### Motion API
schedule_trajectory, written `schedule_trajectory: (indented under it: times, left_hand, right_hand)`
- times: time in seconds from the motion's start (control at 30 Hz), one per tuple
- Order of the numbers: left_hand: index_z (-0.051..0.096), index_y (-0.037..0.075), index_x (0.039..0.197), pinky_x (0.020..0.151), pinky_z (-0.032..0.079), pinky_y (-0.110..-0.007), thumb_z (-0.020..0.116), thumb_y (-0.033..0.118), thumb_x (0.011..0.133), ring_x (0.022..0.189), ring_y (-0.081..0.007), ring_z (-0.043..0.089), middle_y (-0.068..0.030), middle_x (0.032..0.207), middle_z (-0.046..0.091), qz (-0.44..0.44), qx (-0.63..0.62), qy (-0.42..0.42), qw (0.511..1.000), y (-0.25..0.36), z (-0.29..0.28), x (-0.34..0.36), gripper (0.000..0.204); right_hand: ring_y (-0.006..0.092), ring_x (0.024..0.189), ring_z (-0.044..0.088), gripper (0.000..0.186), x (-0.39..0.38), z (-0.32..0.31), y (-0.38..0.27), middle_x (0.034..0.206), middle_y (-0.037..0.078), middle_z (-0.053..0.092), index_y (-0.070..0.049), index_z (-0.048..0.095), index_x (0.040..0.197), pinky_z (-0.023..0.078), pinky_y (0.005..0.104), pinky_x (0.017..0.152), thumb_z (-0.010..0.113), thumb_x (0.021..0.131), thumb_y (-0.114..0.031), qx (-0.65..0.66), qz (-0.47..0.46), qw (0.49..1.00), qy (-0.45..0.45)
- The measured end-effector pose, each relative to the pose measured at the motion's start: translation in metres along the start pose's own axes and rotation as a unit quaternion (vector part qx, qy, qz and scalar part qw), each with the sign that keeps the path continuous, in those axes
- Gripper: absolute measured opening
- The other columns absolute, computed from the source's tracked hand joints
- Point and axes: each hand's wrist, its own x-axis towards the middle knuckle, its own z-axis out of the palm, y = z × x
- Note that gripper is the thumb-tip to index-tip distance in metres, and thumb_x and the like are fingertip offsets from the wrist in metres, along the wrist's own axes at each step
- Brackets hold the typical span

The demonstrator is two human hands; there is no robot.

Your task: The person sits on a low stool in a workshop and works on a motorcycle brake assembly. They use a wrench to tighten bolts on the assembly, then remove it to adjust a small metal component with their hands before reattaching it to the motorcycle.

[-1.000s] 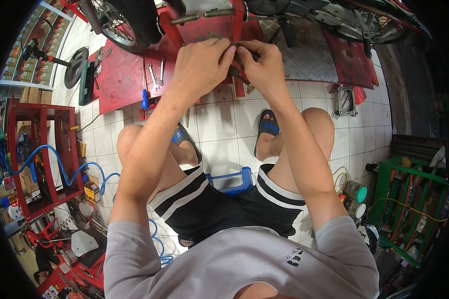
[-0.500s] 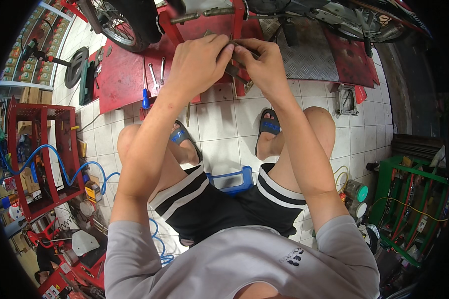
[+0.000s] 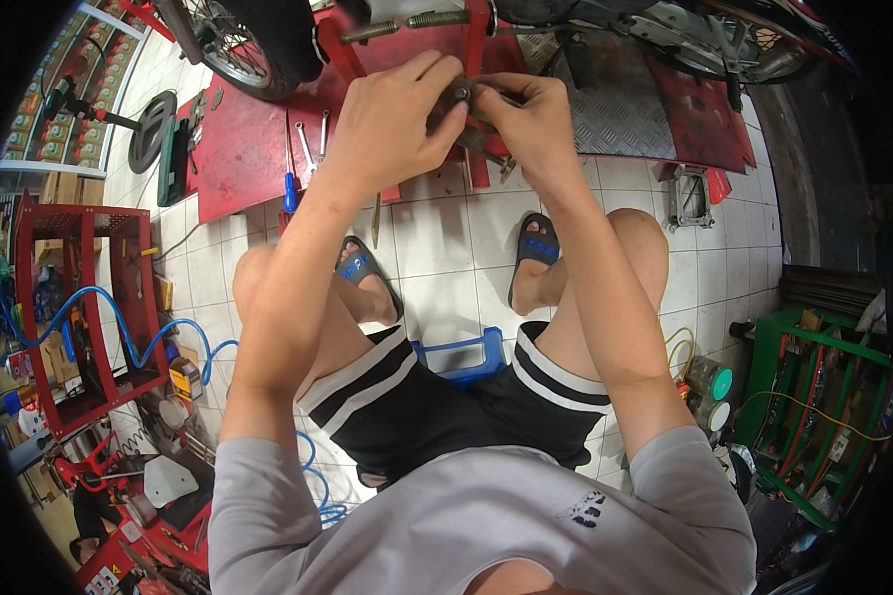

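Observation:
My left hand (image 3: 392, 124) is closed around a small dark metal part (image 3: 462, 94), its thumb and fingers pressing on it. A round end of that part shows between my hands. My right hand (image 3: 534, 119) has its thumb and fingers pinched at the part's right side; what lies inside that pinch is partly hidden. Just below, a dark metal bar (image 3: 481, 152) slants down to the right under my hands. Whether it joins the part, I cannot tell.
A red work platform (image 3: 238, 159) carries a blue-handled screwdriver (image 3: 290, 193) and two spanners (image 3: 306, 149). Motorcycle wheels (image 3: 243, 64) stand beyond. A red shelf frame (image 3: 89, 317) and blue air hose (image 3: 134, 352) are left, a green rack (image 3: 814, 416) right.
My left hand has turned and its fingers have lifted a little, so the part's round end shows. My right hand has shifted slightly to the right.

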Motion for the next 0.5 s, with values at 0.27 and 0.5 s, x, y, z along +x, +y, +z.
schedule_trajectory:
  times: [0.27, 0.5]
  left_hand:
    - [0.058, 0.004, 0.097, 0.056, 0.047, -0.038, 0.065, 0.016, 0.083, 0.068, -0.0307, 0.061, -0.0090, 0.084, 0.058, 0.012, 0.011, -0.013, 1.000, -0.0024, -0.0005, 0.0005, 0.019]
    - [0.058, 0.005, 0.096, 0.056, 0.047, -0.038, 0.066, 0.016, 0.082, 0.068, -0.0294, 0.062, -0.0086, 0.084, 0.060, 0.005, -0.007, 0.006, 1.000, -0.0028, 0.0006, 0.0002, 0.020]
  right_hand:
    - [0.0081, 0.059, 0.061, 0.022, -0.0003, 0.0000, -0.0011, 0.069, 0.009, 0.069, 0.009, 0.072, 0.092, 0.047, 0.0237, 0.051, 0.066, 0.081, -0.010, 0.040, 0.024, 0.999, -0.007]
    - [0.0066, 0.054, 0.056, 0.021, 0.0006, -0.0008, 0.0019, 0.068, 0.008, 0.068, 0.009, 0.072, 0.091, 0.042, 0.0231, 0.046, 0.066, 0.081, -0.009, 0.039, 0.014, 0.999, -0.012]
